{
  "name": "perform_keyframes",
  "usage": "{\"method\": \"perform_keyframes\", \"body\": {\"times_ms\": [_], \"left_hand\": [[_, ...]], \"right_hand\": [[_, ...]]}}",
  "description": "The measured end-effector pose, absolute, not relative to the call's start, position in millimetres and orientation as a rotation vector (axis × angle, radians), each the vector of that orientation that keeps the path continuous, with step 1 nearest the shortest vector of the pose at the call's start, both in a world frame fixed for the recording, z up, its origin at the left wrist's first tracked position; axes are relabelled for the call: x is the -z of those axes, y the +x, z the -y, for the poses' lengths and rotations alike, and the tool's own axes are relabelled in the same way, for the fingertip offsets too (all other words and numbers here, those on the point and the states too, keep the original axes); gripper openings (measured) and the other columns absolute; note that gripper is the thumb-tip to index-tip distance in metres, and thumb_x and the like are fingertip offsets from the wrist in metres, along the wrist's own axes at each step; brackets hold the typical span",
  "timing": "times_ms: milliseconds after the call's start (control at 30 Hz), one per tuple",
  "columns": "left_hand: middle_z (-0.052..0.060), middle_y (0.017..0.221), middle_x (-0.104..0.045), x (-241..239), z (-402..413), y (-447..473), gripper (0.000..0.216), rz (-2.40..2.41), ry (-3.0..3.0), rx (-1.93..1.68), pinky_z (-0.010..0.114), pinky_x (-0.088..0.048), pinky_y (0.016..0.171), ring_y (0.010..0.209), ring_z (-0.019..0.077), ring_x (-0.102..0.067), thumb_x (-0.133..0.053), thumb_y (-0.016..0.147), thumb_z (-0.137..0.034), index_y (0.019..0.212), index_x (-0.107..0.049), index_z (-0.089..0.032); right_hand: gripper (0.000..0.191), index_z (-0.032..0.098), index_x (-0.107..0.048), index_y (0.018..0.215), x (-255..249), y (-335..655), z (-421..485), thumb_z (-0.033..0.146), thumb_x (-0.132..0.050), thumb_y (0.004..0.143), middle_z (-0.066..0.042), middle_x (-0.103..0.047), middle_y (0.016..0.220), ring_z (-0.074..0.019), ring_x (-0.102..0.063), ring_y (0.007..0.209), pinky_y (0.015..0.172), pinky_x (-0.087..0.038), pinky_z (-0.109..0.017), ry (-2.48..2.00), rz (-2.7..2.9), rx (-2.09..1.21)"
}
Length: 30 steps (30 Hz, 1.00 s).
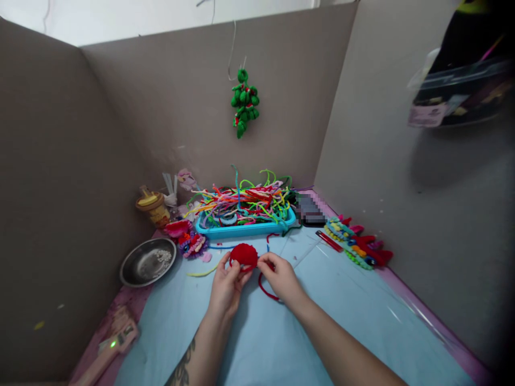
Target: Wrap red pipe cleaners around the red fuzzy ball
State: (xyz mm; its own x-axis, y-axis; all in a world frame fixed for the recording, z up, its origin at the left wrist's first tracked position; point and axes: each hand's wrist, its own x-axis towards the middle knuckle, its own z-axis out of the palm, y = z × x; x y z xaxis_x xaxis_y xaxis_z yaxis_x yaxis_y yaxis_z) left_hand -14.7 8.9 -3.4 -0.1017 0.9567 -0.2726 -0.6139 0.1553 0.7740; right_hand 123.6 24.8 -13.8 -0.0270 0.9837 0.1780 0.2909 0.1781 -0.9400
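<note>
so right now both hands are pinching the same thing: a red fuzzy coil (pixel 243 254), a round, slightly domed disc of tightly wound chenille stem. the left hand (pixel 227 284) is gripping its near-left edge between thumb and fingertips, and the right hand (pixel 281 276) is closing thumb and forefinger on the opposite edge. the coil is sitting between the two hands, just above the fingertips. a loose red tail (pixel 265 289) of the same fuzzy wire is curving down in a loop under the right hand onto the smooth light blue mat (pixel 341 321).

just beyond the hands a turquoise plastic tray (pixel 245 230) is holding a tangled heap of pipe cleaners (pixel 241 203) in all sorts of colours, thin and bristly. off to the left of the left hand a shiny round steel bowl (pixel 148 262) is sitting with some small pale bits inside, and between it and the tray some frilly finished pieces (pixel 189 241) are lying in a cluster. further out past the right hand more curly craft pieces (pixel 358 246) are lying in a row beside a slim red tool (pixel 329 241). near the left forearm a pink glue gun (pixel 108 348) is glowing green. high above the hands a knobbly green ornament (pixel 243 102) is hanging from a wire hook on the dull cardboard wall (pixel 161 107).
</note>
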Motion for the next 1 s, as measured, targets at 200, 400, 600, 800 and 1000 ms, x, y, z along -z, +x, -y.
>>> {"method": "perform_keyframes", "body": {"times_ms": [200, 400, 600, 800, 1000], "left_hand": [[0.007, 0.095, -0.070, 3.9, -8.4, -14.7, 0.059, -0.979, 0.489, -1.425, 0.029, -0.051, 0.073, 0.075, 0.0161, -0.068, -0.076, 0.065, -0.026, 0.114, -0.044, -0.021], [0.011, 0.096, -0.070, 2.9, -7.7, -13.3, 0.055, -0.905, 0.506, -1.414, 0.036, -0.048, 0.084, 0.083, 0.0193, -0.067, -0.076, 0.065, -0.027, 0.111, -0.048, -0.017], [0.012, 0.100, -0.069, 0.4, -6.3, -13.2, 0.051, -0.871, 0.544, -1.393, 0.039, -0.046, 0.088, 0.089, 0.0221, -0.066, -0.074, 0.066, -0.032, 0.110, -0.053, -0.016], [0.011, 0.098, -0.069, -3.5, -5.4, -15.5, 0.043, -0.839, 0.500, -1.362, 0.038, -0.048, 0.082, 0.085, 0.0212, -0.066, -0.070, 0.071, -0.036, 0.107, -0.055, -0.017], [0.009, 0.104, -0.067, 2.9, -3.7, -10.4, 0.083, -0.864, 0.577, -1.474, 0.034, -0.046, 0.086, 0.092, 0.0194, -0.065, -0.075, 0.066, -0.028, 0.134, -0.030, -0.025]], "right_hand": [[0.013, 0.018, -0.060, 0.073, 18.6, 122.9, -25.6, 0.025, -0.050, 0.077, -0.002, -0.064, 0.071, -0.0172, -0.058, 0.069, 0.064, -0.045, -0.026, -1.252, 1.498, -0.927], [0.012, 0.019, -0.059, 0.069, 17.5, 123.5, -26.2, 0.023, -0.050, 0.076, -0.002, -0.062, 0.071, -0.0175, -0.057, 0.071, 0.065, -0.045, -0.026, -1.267, 1.518, -0.855], [0.013, 0.019, -0.058, 0.067, 22.9, 122.9, -28.9, 0.026, -0.052, 0.076, -0.001, -0.060, 0.069, -0.0168, -0.056, 0.068, 0.064, -0.046, -0.027, -1.252, 1.463, -0.876], [0.019, 0.017, -0.058, 0.075, 32.0, 116.6, -30.0, 0.036, -0.059, 0.075, -0.004, -0.066, 0.078, -0.0166, -0.061, 0.065, 0.065, -0.051, -0.030, -1.080, 1.182, -1.285], [0.024, 0.016, -0.060, 0.073, 23.9, 114.7, -27.0, 0.039, -0.064, 0.071, -0.002, -0.064, 0.068, -0.0163, -0.059, 0.062, 0.064, -0.048, -0.029, -1.038, 1.075, -1.318]]}}
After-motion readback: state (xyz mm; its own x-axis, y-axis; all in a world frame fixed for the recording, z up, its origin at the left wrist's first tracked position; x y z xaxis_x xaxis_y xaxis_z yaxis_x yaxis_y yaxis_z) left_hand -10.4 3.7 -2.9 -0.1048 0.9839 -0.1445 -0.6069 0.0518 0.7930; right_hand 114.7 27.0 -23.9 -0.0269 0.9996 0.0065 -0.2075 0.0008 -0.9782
